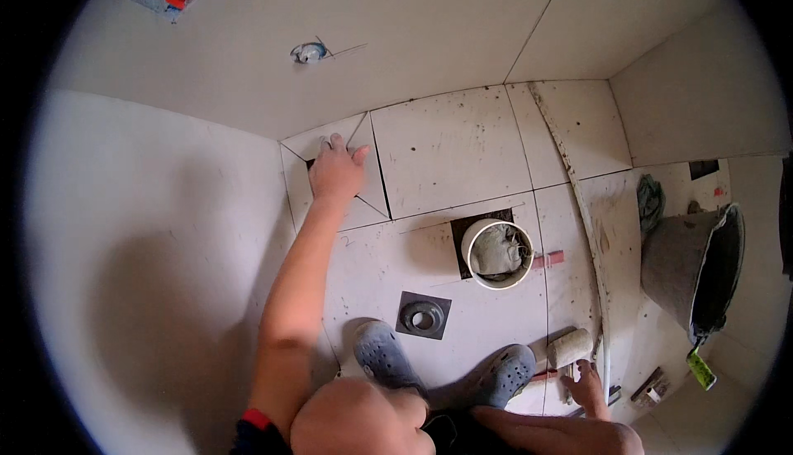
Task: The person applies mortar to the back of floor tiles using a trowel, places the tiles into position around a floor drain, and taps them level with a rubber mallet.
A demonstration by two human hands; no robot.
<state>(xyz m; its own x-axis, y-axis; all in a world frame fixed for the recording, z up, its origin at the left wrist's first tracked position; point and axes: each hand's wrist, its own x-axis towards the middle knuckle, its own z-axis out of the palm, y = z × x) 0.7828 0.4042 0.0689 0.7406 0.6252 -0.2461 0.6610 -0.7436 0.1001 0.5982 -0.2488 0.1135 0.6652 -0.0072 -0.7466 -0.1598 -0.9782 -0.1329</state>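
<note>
My left hand (337,170) presses down, fingers spread, on cut pieces of pale floor tile (368,158) in the far left corner. Diagonal joints run between these pieces, and a dark gap shows beside my fingers; the hand hides their middle. Low on the right, my right hand (588,389) has its thumb and fingers apart next to a mallet with a pale, thick head (570,348). The mallet's handle is mostly hidden, and whether my fingers touch it is unclear.
A white bucket (471,257) holding a grey cloth stands by a dark square opening. Near my grey clogs (384,356) is a drain pipe (423,318). A long pale strip (570,174) crosses the floor; a large dirty bucket (681,257) lies tipped at right. Walls enclose the corner.
</note>
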